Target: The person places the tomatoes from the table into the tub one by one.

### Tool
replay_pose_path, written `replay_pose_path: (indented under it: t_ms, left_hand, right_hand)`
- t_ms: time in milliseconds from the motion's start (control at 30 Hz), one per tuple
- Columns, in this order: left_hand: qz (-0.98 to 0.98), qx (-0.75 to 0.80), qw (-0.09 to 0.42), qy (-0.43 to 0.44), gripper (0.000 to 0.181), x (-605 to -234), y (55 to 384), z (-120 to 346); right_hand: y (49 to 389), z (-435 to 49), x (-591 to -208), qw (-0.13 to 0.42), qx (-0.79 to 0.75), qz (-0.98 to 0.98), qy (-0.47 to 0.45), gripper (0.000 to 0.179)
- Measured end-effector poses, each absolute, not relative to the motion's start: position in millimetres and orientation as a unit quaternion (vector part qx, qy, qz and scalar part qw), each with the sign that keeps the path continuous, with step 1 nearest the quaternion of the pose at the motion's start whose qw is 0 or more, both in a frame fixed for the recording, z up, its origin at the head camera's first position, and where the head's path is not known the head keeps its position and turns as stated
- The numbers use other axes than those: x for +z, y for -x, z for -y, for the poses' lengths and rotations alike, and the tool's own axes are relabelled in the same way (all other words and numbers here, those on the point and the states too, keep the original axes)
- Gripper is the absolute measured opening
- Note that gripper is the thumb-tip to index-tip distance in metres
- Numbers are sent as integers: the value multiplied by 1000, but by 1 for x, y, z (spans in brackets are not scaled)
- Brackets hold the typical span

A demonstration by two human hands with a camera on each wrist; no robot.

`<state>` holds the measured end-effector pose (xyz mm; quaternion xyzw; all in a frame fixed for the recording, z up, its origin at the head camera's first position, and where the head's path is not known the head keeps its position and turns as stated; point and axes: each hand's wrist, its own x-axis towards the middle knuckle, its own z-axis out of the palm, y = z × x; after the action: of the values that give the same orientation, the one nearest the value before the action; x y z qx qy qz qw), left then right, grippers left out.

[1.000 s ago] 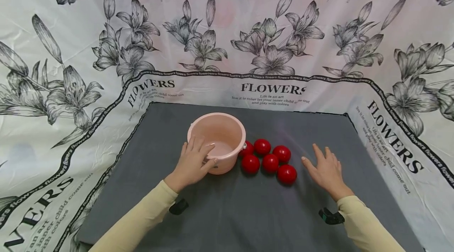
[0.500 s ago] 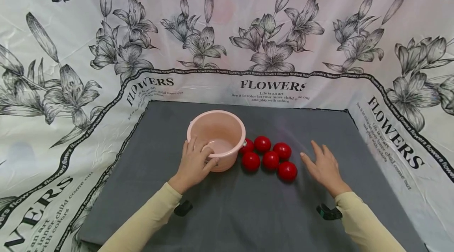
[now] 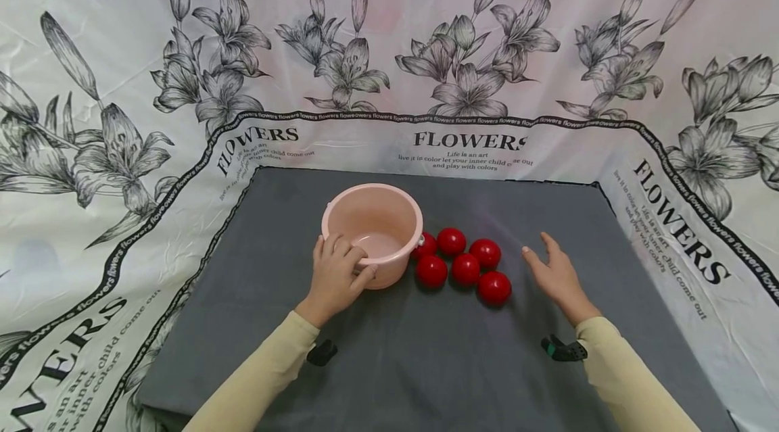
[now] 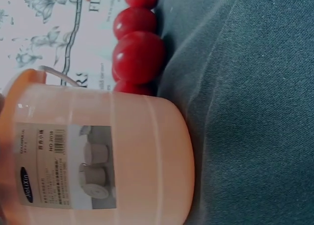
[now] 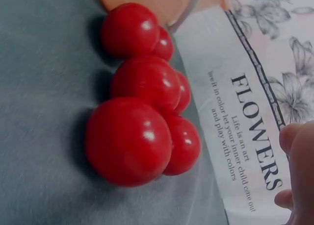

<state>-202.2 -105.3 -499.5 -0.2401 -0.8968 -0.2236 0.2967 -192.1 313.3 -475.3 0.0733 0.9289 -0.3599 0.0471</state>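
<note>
A pale pink plastic bucket point(image 3: 398, 271) stands upright on the dark grey cloth, nothing inside it. My left hand point(image 3: 333, 276) grips its near left rim, fingers bent over the edge and thumb on the outer side. The left wrist view shows the bucket's wall point(image 4: 142, 161) with a printed label point(image 4: 66, 166). Several glossy red balls point(image 3: 465, 270) cluster just right of the bucket; one is partly hidden behind its side. My right hand point(image 3: 558, 278) hovers to the right of these balls, fingers extended and holding nothing. In the right wrist view its fingertips point(image 5: 289, 137) appear at the right edge.
The grey cloth point(image 3: 414, 364) covers the tabletop. White flower-printed sheeting point(image 3: 341, 141) rises behind and along both sides. A thin bucket handle point(image 4: 61, 77) shows on the far side in the left wrist view. Dark straps sit below both wrists.
My left fingers have curled more tightly over the bucket's rim. My right hand has turned slightly, thumb side up. Bucket and balls keep their places; the head view has tilted a little.
</note>
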Motion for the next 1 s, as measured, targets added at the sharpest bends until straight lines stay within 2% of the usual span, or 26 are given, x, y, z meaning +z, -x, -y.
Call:
replay_pose_path:
  t_ms: [167,367,800,1000]
  left_hand:
    - [887,-233,316,242,33,-503,205,102]
    - [883,-240,323,240,28,-505,206,101]
    - [873,-258,340,236,31,-510,207,102]
    - [874,-257,340,233,35,-510,208,101]
  right_hand:
    - [202,-312,-478,71,-419,-897,-120,85]
    - [221,-310,-486,90,-492,-854,-144,83]
    - [256,-290,-507,154,-563,-800,-140,72]
    - [266,-282,-515,158,-572,-793,-141,64]
